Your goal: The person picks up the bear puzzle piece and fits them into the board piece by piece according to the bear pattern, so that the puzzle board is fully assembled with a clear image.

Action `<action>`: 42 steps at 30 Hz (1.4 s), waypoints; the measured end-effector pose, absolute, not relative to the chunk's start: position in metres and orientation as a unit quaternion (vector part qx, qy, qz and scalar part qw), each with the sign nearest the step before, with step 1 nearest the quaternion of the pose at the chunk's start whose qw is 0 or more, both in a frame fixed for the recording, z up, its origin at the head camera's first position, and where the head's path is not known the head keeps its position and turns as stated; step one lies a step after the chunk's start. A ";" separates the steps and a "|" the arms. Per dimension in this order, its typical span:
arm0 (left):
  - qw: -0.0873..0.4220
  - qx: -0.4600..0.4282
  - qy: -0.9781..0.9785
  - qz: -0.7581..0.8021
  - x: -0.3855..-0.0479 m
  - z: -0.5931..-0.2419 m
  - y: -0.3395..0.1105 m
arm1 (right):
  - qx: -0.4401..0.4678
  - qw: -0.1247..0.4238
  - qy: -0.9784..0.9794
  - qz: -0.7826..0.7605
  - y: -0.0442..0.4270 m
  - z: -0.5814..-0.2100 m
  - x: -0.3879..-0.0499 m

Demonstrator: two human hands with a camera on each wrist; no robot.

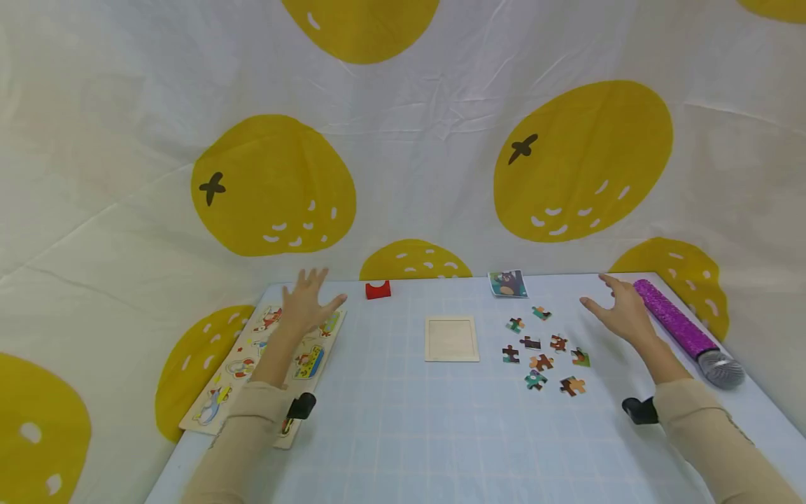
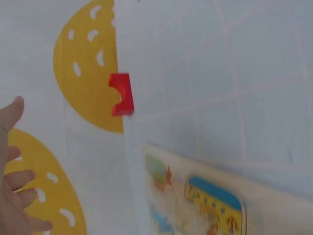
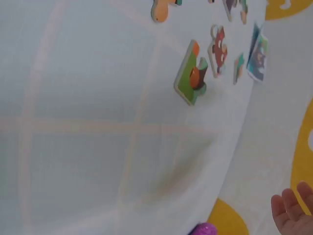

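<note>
Work on the puzzle pieces (image 1: 541, 362) seemed not yet begun: they lay scattered on the table (image 1: 409, 420), to the right of the wooden tray (image 1: 451, 338), and both hands were free, their fingers extended and holding nothing. The left hand (image 1: 305, 304) hovered over the far part of the picture board (image 1: 305, 383), the right hand (image 1: 623, 308) near the purple microphone (image 1: 683, 325). Any handling of the pieces would have called for lowering the right hand leftward and pinching one by its edge (they looked thin enough to make a flat-fingered grab awkward). Only the head view took in the tray; the right wrist view revealed the pale side of a green piece (image 3: 186, 76), while the left wrist view showed the red block's notch (image 2: 120, 94) more closely, without any puzzle pieces.
</note>
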State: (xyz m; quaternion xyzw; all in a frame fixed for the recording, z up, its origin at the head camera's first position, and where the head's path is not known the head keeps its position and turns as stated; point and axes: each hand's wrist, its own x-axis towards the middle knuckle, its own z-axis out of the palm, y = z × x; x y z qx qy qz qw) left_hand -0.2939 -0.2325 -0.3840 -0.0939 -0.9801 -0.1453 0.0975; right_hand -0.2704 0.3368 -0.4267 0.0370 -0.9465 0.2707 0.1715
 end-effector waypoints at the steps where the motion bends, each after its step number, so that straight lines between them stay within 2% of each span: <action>1: 0.088 -0.104 -0.977 -0.166 -0.295 -0.388 -0.224 | 0.038 0.163 -0.946 0.279 0.334 -0.431 -0.273; 5: 0.052 -0.128 -0.961 -0.240 -0.299 -0.408 -0.186 | 0.034 0.119 -0.942 0.313 0.318 -0.446 -0.286; 12: 0.038 -0.165 -0.939 -0.299 -0.310 -0.449 -0.123 | 0.016 0.030 -0.940 0.340 0.290 -0.455 -0.305; 19: -0.022 -0.164 -0.918 -0.361 -0.316 -0.480 -0.088 | 0.003 -0.059 -0.950 0.305 0.288 -0.467 -0.316; 28: -0.093 -0.132 -0.912 -0.376 -0.311 -0.496 -0.083 | -0.045 -0.067 -0.935 0.345 0.292 -0.482 -0.325; 42: -0.102 -0.207 -0.923 -0.309 -0.310 -0.500 -0.086 | -0.037 -0.042 -0.935 0.351 0.288 -0.486 -0.327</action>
